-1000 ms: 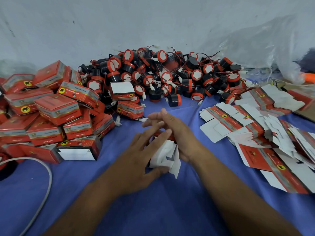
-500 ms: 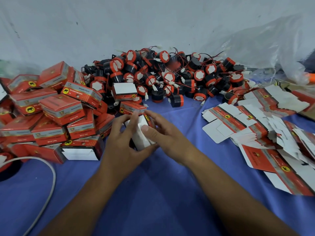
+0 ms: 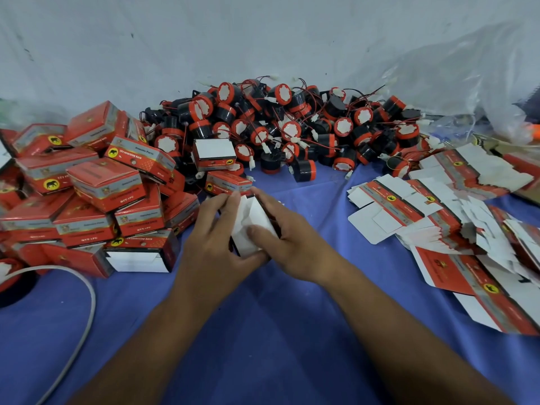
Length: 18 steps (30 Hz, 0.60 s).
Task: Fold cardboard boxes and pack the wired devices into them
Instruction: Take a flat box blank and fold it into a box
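Both hands are together on one half-folded box (image 3: pixel 252 226) at table (image 3: pixel 263 331) centre. The left hand (image 3: pixel 213 247) grips its 9 o'clock side and the right hand (image 3: pixel 295 247) pinches the white flaps from 3. The box's long axis looks roughly 12-to-6, slightly tilted. Wired devices (image 3: pixel 292 133) are heaped at 12 — the nearest sit toward 1, so the right hand is probably closer for the pick. Flat blanks (image 3: pixel 409 206) at 3.

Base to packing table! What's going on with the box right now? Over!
Left grip and right grip both holding white box, flaps not yet closed. Device pile behind. Nothing blocking.
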Available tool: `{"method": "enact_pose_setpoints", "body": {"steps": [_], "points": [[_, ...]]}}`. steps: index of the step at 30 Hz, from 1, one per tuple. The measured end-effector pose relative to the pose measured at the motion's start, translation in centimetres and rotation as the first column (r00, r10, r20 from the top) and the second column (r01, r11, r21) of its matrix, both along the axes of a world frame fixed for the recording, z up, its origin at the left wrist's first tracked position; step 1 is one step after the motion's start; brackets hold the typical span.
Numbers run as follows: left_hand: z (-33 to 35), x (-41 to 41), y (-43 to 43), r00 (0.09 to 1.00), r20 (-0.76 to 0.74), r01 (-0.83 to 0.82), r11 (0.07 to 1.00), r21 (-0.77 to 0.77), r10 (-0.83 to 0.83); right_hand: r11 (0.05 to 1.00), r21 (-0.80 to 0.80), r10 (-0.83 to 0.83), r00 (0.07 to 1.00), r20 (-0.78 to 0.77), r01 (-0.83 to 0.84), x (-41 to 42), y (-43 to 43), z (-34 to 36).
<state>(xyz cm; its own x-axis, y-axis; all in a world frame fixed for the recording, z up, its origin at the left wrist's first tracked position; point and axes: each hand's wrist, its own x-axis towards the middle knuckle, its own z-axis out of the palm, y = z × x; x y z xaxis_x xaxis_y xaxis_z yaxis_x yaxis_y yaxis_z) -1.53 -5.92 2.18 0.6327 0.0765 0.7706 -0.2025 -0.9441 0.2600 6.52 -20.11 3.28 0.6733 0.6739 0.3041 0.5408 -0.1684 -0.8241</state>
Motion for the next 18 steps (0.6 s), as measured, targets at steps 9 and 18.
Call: {"method": "enact_pose_setpoints", "body": {"steps": [9, 18], "points": [[0.32, -0.18, -0.08, 0.997, -0.033, 0.066, 0.995, -0.069, -0.068, 0.998, 0.039, -0.054, 0.998, -0.009, 0.055, -0.51, 0.51, -0.51], [0.24, -0.32, 0.15, 0.990, -0.092, 0.103, 0.991, -0.088, -0.111, 0.996, -0.044, 0.078, 0.993, -0.087, -0.082, -0.55, 0.42, -0.76]]}}
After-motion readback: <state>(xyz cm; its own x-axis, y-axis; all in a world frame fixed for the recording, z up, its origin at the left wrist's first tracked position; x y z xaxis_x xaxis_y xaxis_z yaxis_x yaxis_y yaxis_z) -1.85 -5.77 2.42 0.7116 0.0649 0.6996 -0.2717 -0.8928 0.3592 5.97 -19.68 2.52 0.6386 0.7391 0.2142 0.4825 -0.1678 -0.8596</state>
